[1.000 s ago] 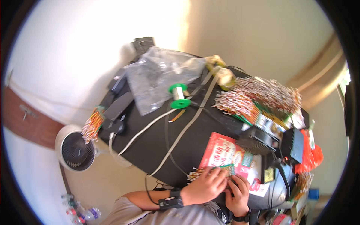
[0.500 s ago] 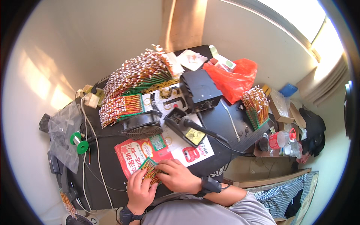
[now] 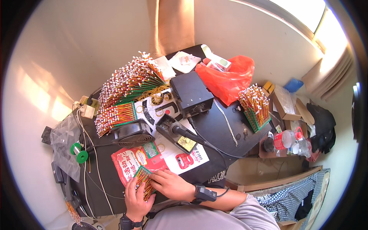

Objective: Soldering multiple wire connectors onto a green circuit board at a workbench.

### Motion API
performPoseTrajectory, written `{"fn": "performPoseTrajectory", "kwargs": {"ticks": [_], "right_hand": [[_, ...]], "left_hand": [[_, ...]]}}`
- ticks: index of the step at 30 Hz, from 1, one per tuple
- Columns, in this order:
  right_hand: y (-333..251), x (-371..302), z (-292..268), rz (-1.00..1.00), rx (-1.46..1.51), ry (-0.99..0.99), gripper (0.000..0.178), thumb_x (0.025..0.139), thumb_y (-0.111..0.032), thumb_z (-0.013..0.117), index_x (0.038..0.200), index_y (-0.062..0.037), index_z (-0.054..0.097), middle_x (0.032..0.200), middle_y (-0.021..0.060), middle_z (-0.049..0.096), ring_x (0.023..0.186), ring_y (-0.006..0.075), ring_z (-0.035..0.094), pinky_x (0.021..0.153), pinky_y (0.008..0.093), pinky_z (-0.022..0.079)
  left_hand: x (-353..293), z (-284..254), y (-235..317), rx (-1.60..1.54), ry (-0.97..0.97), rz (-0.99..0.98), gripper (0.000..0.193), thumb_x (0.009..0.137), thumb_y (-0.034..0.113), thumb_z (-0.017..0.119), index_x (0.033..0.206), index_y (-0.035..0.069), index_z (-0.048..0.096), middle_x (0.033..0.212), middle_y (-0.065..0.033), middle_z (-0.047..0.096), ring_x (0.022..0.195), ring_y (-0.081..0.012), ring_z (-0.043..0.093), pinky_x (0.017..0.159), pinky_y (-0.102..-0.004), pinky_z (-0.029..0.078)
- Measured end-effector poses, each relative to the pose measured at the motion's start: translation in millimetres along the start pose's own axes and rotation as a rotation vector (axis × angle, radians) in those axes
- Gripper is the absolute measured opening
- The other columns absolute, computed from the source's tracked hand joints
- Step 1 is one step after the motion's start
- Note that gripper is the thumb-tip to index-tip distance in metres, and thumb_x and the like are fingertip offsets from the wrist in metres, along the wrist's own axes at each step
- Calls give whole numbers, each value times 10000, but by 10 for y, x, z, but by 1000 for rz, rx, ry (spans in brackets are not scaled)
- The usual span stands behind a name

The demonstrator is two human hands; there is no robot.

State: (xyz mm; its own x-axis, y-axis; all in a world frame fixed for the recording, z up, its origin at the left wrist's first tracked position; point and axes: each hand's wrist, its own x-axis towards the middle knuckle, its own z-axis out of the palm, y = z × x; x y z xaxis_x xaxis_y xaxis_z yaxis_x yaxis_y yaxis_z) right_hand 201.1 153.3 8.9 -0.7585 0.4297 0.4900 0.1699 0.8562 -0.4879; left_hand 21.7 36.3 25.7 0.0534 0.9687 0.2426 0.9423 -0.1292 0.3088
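A small green circuit board with orange and yellow wires (image 3: 144, 178) is between my two hands, near the front of the table. My left hand (image 3: 138, 201) grips the wires from the left side, fingers bent over them and thumb by their lower end. From the right, my right hand (image 3: 172, 185) closes its fingers on the edge of the same board and wires; its fingertips are partly hidden. Beneath lies a red and white printed sheet (image 3: 123, 168). A separate green board panel (image 3: 150, 150) rests on that sheet, just beyond my hands.
Beyond stand a black fan (image 3: 134, 133), a soldering iron in its stand (image 3: 177, 132) and a black power unit (image 3: 191, 93). Wired boards (image 3: 132, 78) pile up at the back left. A red plastic bag (image 3: 230, 78) and a solder spool (image 3: 79, 153) flank them.
The view has shifted, so the table's things sit further left in the picture. Both hands stay on the wired board, with the fingers only slightly moved.
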Motion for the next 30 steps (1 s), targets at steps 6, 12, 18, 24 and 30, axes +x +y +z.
{"fn": "performPoseTrajectory", "kwargs": {"ticks": [6, 12, 18, 24, 30], "right_hand": [[-16, 9, 120, -23, -11, 78, 187, 745, -162, 602, 857, -15, 620, 969, 111, 572, 972, 262, 555, 831, 367, 479], [19, -63, 161, -29, -77, 155, 240, 745, -170, 602, 901, 9, 633, 977, 119, 580, 968, 257, 551, 831, 360, 475], [-175, -389, -252, -101, -94, 500, 339, 735, -142, 608, 1005, 60, 638, 1086, 210, 620, 970, 302, 602, 834, 407, 509], [157, -1710, -799, 255, -168, 583, 144, 716, -20, 671, 833, -27, 588, 788, 121, 571, 676, 262, 571, 577, 393, 477], [1472, -3507, -1120, 1295, -634, 1543, 673, 758, -167, 802, 1278, 20, 417, 1190, 190, 501, 1061, 333, 523, 867, 422, 449]], "left_hand": [[-71, 40, -53, 58, 39, 30, 570, 733, 290, 792, 1167, -7, 571, 1312, -248, 510, 1176, -450, 512, 987, -555, 429], [-33, 99, -112, 66, 21, 94, 546, 796, 316, 751, 1180, -24, 564, 1321, -248, 507, 1201, -456, 495, 1007, -563, 407], [-24, 55, -69, 116, -35, 119, 472, 876, 311, 658, 1190, -31, 574, 1357, -262, 493, 1274, -476, 446, 1072, -571, 356], [62, -127, 290, 284, 104, 300, 543, 901, 407, 670, 1223, -21, 584, 1280, -247, 549, 1203, -443, 509, 1018, -547, 423], [-65, 103, 364, 314, 270, 273, 764, 900, 578, 599, 1354, -16, 441, 1327, -274, 460, 1222, -455, 460, 1004, -571, 369]]}}
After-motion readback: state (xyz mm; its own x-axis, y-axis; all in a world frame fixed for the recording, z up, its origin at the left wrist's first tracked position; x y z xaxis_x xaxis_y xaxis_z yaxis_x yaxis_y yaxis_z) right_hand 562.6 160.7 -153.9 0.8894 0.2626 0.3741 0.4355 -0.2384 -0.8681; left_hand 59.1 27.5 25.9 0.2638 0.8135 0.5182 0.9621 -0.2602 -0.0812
